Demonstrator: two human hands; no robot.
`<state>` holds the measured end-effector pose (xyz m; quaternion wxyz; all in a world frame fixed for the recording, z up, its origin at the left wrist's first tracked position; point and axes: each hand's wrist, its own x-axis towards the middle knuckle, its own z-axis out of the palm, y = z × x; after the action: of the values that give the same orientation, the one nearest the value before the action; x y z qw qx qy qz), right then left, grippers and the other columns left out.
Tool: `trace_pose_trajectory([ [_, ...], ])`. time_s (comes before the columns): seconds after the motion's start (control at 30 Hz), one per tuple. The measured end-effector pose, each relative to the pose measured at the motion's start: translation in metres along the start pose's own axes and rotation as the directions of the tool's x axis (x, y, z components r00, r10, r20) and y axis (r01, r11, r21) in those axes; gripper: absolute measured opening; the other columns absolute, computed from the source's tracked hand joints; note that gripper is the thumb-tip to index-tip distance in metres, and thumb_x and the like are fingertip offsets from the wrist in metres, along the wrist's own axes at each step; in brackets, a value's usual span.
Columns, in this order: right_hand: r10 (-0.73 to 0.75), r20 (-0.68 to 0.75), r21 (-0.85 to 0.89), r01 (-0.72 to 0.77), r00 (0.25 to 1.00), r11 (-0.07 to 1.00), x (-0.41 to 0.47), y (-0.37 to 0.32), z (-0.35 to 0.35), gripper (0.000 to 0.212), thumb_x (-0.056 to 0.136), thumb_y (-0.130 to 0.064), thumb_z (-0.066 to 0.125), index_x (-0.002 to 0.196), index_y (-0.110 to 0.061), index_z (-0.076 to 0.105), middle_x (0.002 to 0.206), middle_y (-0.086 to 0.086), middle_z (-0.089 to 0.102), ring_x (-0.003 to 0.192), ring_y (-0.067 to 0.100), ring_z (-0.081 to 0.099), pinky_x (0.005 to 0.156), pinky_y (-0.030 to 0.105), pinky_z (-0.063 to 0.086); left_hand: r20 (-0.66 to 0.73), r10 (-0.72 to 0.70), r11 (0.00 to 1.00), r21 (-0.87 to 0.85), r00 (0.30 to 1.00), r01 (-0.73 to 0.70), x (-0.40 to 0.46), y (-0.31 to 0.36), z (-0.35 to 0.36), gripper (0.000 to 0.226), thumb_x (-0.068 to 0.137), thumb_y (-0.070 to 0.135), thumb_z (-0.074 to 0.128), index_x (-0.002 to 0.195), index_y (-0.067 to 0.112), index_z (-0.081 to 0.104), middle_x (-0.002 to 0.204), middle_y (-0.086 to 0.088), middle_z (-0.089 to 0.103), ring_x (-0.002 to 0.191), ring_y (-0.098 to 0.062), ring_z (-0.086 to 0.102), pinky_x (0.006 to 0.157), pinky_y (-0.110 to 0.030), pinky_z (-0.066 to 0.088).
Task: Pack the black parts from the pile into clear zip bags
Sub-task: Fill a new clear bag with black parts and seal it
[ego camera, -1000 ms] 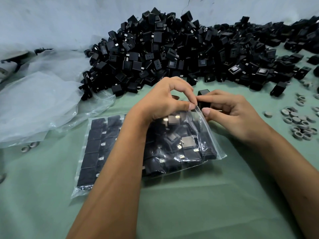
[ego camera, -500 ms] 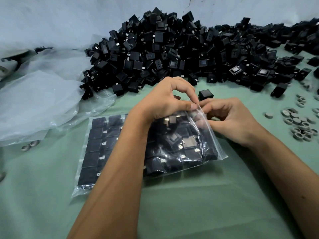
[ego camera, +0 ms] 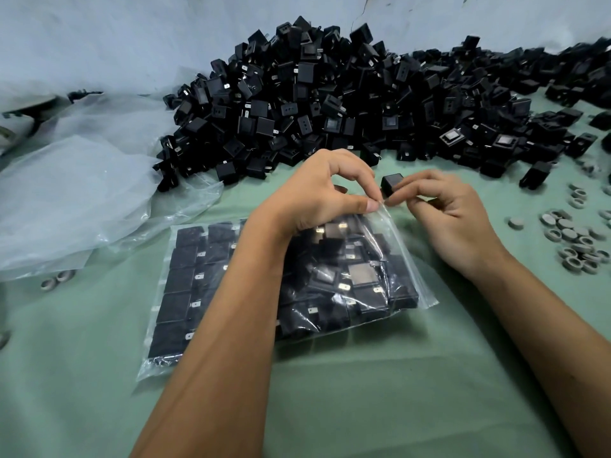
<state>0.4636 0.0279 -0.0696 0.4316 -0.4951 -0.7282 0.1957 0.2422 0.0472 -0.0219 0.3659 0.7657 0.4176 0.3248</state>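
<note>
Lying flat, zip bag (ego camera: pixel 401 256) mouth faces pile (ego camera: pixel 330 104).

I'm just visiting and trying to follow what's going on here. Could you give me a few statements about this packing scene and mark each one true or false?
1. The clear plastic zip bag lying on the green cloth already holds many black box-shaped parts. True.
2. The left hand lies flat and open on the cloth. False: its thumb and fingers pinch the bag's top corner.
3. The big pile of loose black parts sits beyond the bag, against the pale wall. True.
4. The small grey rings are stacked on top of the bag. False: they lie on the cloth to the right of the right hand.
5. A single black part shows just beyond the fingertips of both hands. True.
</note>
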Motion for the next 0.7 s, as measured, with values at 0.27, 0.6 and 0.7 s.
trace_pose_trajectory([
  [0.27,0.106,0.156,-0.562,0.0,0.982,0.827,0.026,0.019,0.018,0.046,0.103,-0.035,0.057,0.149,-0.035,0.051,0.163,0.016,0.028,0.148,0.035,0.017,0.12,0.052,0.029,0.002,-0.003,1.0,0.023,1.0,0.003,0.0,0.003,0.001,0.008,0.08,0.006,0.084,0.086,0.009,0.08,0.111,-0.004,0.069,0.112,-0.009,0.062,0.095,-0.035,0.055],
  [0.6,0.126,0.085,-0.05,-0.122,0.988,0.991,0.025,0.0,0.017,0.047,0.088,-0.016,0.081,0.131,-0.028,0.065,0.108,0.0,0.07,0.096,0.016,0.07,0.091,0.031,0.056,-0.004,-0.003,0.998,0.062,1.0,0.003,0.0,0.002,-0.002,0.009,0.079,0.008,0.085,0.087,0.011,0.081,0.111,-0.001,0.069,0.11,-0.005,0.061,0.091,-0.025,0.051],
  [0.7,0.199,0.024,0.09,-0.2,0.98,0.976,0.015,-0.001,0.011,0.044,0.081,-0.016,0.087,0.121,-0.024,0.068,0.107,-0.006,0.072,0.095,0.01,0.072,0.091,0.031,0.059,-0.004,-0.014,0.998,0.067,1.0,0.014,0.0,0.003,-0.002,0.009,0.08,0.01,0.085,0.087,0.015,0.081,0.113,0.001,0.069,0.111,-0.003,0.06,0.092,-0.026,0.051],
])
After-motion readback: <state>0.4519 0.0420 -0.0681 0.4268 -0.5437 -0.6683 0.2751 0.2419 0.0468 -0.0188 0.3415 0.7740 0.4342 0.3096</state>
